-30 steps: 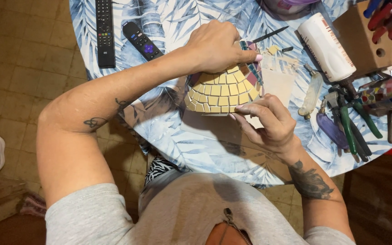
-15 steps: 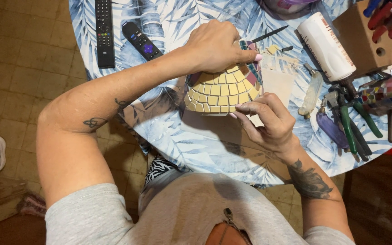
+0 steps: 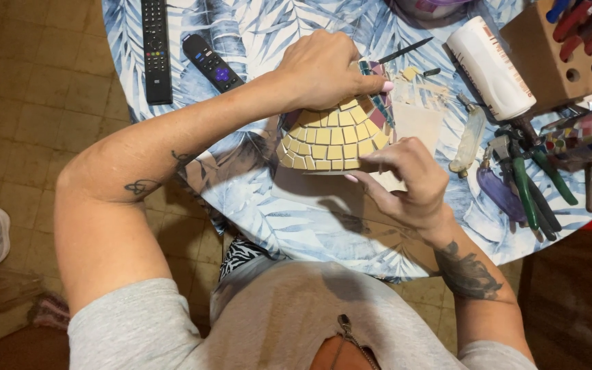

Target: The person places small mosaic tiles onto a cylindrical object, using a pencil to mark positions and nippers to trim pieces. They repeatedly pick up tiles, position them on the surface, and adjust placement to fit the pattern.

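Head view shows a table (image 3: 255, 205) under a leaf-print cloth filling the upper frame, and at its centre a cone-shaped shade (image 3: 334, 140) tiled in pale yellow squares, lying tilted with its wide rim toward lower left and its long axis running up to the narrow dark-tiled end at upper right. The left hand (image 3: 323, 68) grips that narrow end from above while the right hand (image 3: 405, 181) pinches the lower rim. The step looks like setting or pressing tiles; next calls for steady fingertip pressure.
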